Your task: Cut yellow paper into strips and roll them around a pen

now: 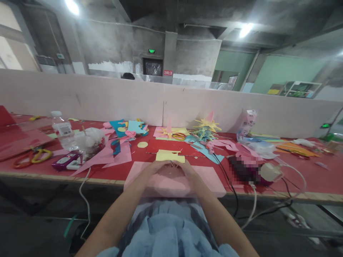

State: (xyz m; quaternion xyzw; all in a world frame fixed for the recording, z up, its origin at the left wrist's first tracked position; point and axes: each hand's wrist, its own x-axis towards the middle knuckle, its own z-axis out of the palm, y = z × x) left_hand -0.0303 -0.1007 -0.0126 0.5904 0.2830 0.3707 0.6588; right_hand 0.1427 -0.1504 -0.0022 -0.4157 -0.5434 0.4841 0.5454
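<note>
Both my hands meet at the near edge of a small yellow paper (167, 156) with a notched top edge. My left hand (160, 164) holds its left side, fingers closed around the lower edge. My right hand (185, 165) is closed on its right side. The fingertips come together below the middle of the sheet and are small and partly hidden. Beneath my hands a large pink sheet (211, 178) lies over the table's front edge. Just beyond the yellow paper is a red board (154, 146).
Scissors (41, 156), a water bottle (62, 130) and a purple device (65, 160) are at left. Cut paper (122, 151) lies beside them. Cables (225, 171) and a blurred dark object (241, 169) are at right. A low partition (120, 98) stands behind.
</note>
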